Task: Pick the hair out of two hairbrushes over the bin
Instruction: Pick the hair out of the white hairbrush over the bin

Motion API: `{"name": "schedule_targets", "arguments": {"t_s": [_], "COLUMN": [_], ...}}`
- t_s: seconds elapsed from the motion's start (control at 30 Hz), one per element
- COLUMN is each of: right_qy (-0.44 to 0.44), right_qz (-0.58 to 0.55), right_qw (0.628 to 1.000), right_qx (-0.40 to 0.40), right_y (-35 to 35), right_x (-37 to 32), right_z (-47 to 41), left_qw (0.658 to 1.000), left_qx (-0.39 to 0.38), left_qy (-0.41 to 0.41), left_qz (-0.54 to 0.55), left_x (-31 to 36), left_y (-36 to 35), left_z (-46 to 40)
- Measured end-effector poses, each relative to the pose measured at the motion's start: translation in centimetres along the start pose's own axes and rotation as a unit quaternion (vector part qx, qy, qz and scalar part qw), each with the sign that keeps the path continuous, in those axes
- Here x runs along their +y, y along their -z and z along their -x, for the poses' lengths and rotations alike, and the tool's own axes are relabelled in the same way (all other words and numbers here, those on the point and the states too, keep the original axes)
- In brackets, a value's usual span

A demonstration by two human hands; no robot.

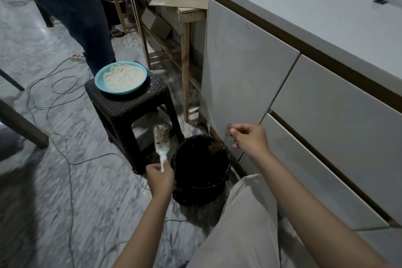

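Note:
My left hand [160,177] grips the handle of a white hairbrush [162,140], held upright just left of the bin with brown hair matted in its bristles. The black bin [201,183] stands on the floor against the cabinet, a clump of brown hair [214,147] lying at its far rim. My right hand [250,138] hovers above the bin's right side, fingers pinched together on a small tuft of hair [230,126]. Only one hairbrush is in view.
A dark woven stool [128,104] behind the brush carries a blue plate [120,77] of white rice. White cabinet drawers [245,67] rise on the right. Cables [65,137] trail over the marble floor. Another person's legs [74,13] stand at the back left. My knee [243,213] is beside the bin.

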State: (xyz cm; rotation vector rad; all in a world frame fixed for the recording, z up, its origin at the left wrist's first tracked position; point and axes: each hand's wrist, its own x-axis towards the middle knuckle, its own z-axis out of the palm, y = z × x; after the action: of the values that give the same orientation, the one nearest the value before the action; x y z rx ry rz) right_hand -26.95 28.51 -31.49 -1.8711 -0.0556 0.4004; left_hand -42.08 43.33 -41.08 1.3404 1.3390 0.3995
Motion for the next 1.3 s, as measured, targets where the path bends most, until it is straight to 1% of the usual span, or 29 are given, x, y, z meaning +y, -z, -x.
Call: {"name": "schedule_targets", "arguments": {"t_s": [0.13,0.2,0.3,0.47,0.53,0.63,0.73,0.8,0.83,0.93,1.0,1.1,1.3], "right_qy": [-0.017,-0.033,-0.04,-0.019,-0.012,-0.021,-0.015,-0.009,-0.005,0.017,0.046,0.083,0.102], "right_qz": [0.102,0.151,0.19,0.256,0.217,0.102,0.076,0.081,0.078,0.082,0.11,0.152,0.159], "right_qw": [0.994,0.987,0.979,0.963,0.969,0.975,0.965,0.961,0.962,0.973,0.975,0.974,0.978], "right_qx": [-0.02,-0.04,-0.056,-0.077,-0.115,-0.196,-0.249,-0.264,-0.26,-0.216,-0.19,-0.147,-0.088], "right_y": [-1.3,-1.7,-2.2,-2.7,-3.3,-4.3,-5.0,-5.3,-5.4,-5.5,-5.3,-4.6,-3.1], "right_x": [0.6,0.8,0.8,-0.4,-0.6,-0.6,-0.6,-0.7,-0.7,-0.5,-0.4,-0.4,-0.2], "right_z": [-1.0,-1.5,-1.8,-1.9,-1.9,-1.7,-1.6,-1.3,-1.2,-1.1,-1.2,-1.2,-1.6], "left_qw": [0.998,0.997,0.995,0.992,0.991,0.988,0.984,0.982,0.981,0.983,0.986,0.991,0.994], "left_qx": [-0.046,-0.055,-0.073,-0.099,-0.111,-0.139,-0.166,-0.177,-0.18,-0.171,-0.156,-0.115,-0.036], "left_qy": [-0.045,-0.056,-0.07,-0.074,-0.072,-0.071,-0.068,-0.069,-0.069,-0.06,-0.051,-0.039,-0.013], "left_qz": [-0.014,-0.014,-0.013,-0.013,-0.02,-0.018,-0.011,-0.004,0.0,0.01,0.024,0.056,0.106], "left_x": [1.5,2.1,3.0,4.1,4.5,5.1,6.0,6.5,6.7,7.2,7.4,7.8,8.4], "left_y": [-1.0,-1.3,-1.5,-1.5,-1.5,-1.7,-1.9,-1.9,-1.9,-1.6,-1.3,-0.6,1.2], "left_z": [1.3,1.6,2.2,2.8,2.9,3.1,3.2,3.2,3.2,3.0,2.9,3.0,2.1]}}
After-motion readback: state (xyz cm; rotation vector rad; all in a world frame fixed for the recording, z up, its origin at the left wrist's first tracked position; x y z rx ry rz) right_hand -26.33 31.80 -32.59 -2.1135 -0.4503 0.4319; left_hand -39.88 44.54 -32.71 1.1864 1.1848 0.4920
